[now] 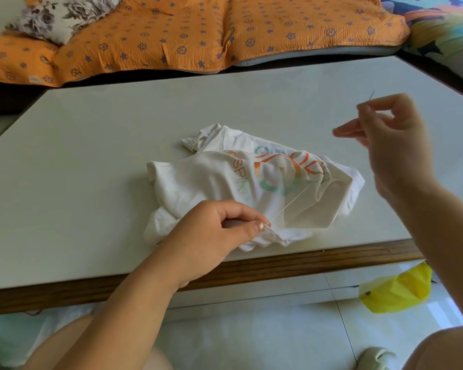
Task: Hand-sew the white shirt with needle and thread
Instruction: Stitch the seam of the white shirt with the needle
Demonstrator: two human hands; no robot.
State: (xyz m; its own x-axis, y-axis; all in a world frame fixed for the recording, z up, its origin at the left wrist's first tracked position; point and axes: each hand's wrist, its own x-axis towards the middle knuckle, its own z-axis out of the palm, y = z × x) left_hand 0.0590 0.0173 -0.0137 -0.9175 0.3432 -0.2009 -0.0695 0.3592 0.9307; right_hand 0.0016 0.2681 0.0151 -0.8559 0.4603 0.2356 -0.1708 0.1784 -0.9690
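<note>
1 table [91, 156], pale top with a dark wood edge, fills most of the view. Behind it, 1 orange quilted cover [185, 30] with a blue pattern over the seating, and 1 multicoloured fabric [444, 28] at the far right corner. Glossy tiled floor [278, 329] below the near edge.

1 white shirt [203, 182], crumpled in a heap near the middle of the table, closer to the near edge, with an orange and green print facing up. 1 floral cushion [62, 14] sits on the orange cover, top left.

2 hands, both bare. The person's left hand [214, 236] rests on the near side of the shirt; its fingers [257, 225] are curled, thumb and forefinger pinched together on the shirt's edge right where the thread comes out. The right hand [390, 140] is raised over the right side of the table, well apart from the shirt; thumb and a finger are clamped on the needle, the other fingers loosely spread, somewhat blurred.

1 yellow plastic bag [396, 292] on the floor, under the table's right end. 1 pale slipper [374, 359] at the bottom right, partly cut off.

1 thread [289, 204], pale and taut, runs from the left pinch up and right across the shirt; past the fabric it is too faint to trace.

1 needle [371, 95], thin; only its end shows, sticking up above the right fingers
</note>
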